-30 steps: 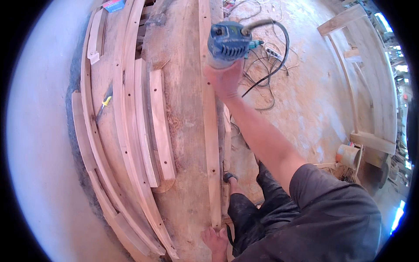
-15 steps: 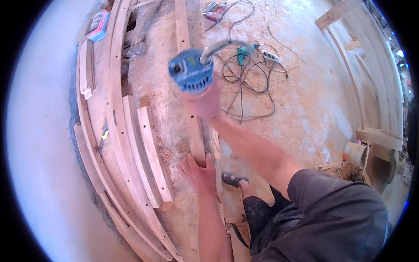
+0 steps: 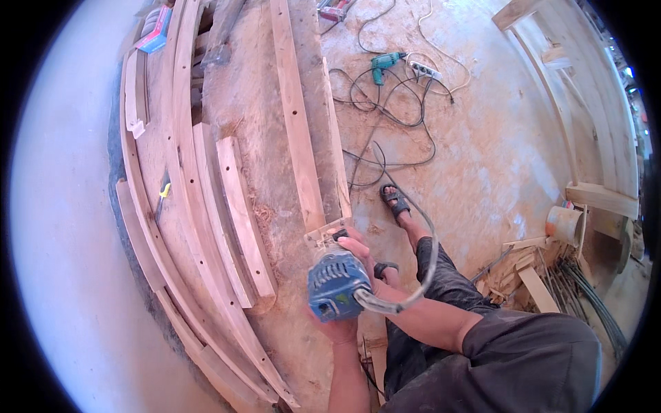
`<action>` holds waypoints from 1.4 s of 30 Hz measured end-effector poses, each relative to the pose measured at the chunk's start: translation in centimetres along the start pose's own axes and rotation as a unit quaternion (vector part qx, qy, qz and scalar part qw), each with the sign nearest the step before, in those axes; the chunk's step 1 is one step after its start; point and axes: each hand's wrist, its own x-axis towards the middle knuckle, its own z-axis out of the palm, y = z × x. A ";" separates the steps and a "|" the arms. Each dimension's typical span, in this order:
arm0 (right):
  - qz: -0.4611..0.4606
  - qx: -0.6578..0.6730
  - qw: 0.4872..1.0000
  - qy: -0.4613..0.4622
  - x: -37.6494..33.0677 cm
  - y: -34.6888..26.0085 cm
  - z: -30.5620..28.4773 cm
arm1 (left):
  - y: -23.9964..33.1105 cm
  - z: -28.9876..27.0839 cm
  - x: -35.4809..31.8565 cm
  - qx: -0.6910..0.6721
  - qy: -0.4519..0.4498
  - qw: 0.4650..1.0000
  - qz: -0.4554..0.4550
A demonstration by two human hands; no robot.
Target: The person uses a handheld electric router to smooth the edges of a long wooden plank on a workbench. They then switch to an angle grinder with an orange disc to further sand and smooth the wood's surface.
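Note:
A blue trim router [image 3: 337,282] with a clear base is in my right hand [image 3: 357,249], whose fingers wrap round its lower housing. The router's base rests at the near end of a long wooden strip [image 3: 297,144] with drilled holes. Behind the router body is my left hand [image 3: 336,330], close to that same end. Only its back edge and wrist show; the fingers are hidden, so I cannot tell what they touch. The router's grey cord [image 3: 428,261] loops off to the right.
Several curved wooden strips [image 3: 180,138] and shorter pieces [image 3: 241,213] lie to the left, by a yellow-handled tool [image 3: 164,191]. On the dusty floor are a green drill [image 3: 384,63], a power strip [image 3: 425,70] and tangled cords. Wood scraps [image 3: 537,289] and a bucket [image 3: 563,224] stand right.
My right hand has brought the router down the strip toward me to its near end. The router now covers most of my left hand, which showed at that end before.

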 end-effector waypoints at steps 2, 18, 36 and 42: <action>0.085 0.086 0.992 0.026 -0.2 -0.6 0.8 | -0.2 -0.6 0.0 0.063 -0.021 0.998 0.015; 0.035 -0.142 0.988 -0.055 18.1 12.0 4.7 | -0.7 -0.3 -1.6 0.067 -0.046 0.990 -0.117; 0.080 0.011 0.996 0.024 32.1 10.6 5.9 | -0.2 -0.5 -0.3 0.040 -0.044 0.991 -0.116; -0.005 -0.075 0.996 -0.044 19.0 10.0 3.3 | 3.9 2.9 13.5 0.041 0.027 0.994 -0.096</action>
